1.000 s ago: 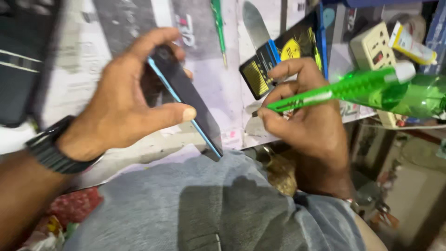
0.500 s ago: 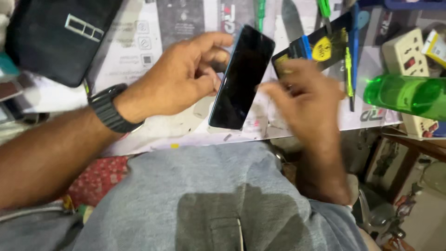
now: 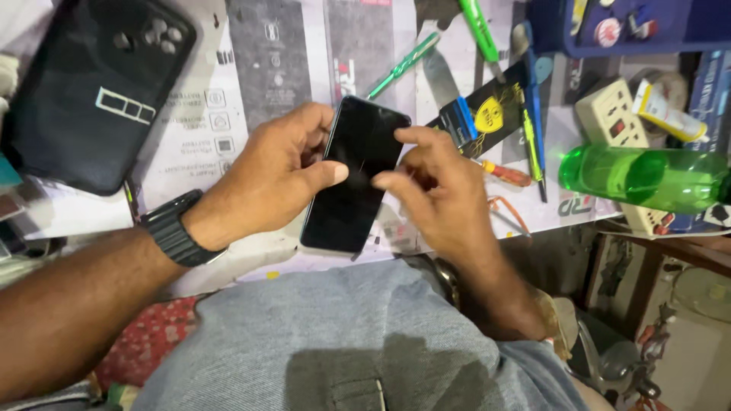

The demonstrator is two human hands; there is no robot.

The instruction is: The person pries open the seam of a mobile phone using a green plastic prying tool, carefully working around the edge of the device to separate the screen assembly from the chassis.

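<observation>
Nearest the camera, a grey denim-clad lap is seen, with a red patterned cloth just left of it. Directly beyond the lap, a black smartphone is held screen-up over the near edge of the paper-covered workbench. The smartphone is gripped along its left edge by the left hand, the thumb laid on the dark glass and the fingers curled behind; a black wristwatch is worn on that wrist. The smartphone's right edge is touched by the right hand, whose index finger and thumb are pinched against the screen, with nothing else held.

Well left of the smartphone and farther back, a black zip pouch is laid on the bench. Just right of the smartphone, a black and yellow packet and a small red-handled screwdriver are seen. Farther right, a green plastic bottle lies on its side beside a cream power strip. Beyond the smartphone, a green screwdriver and a green pen are laid.
</observation>
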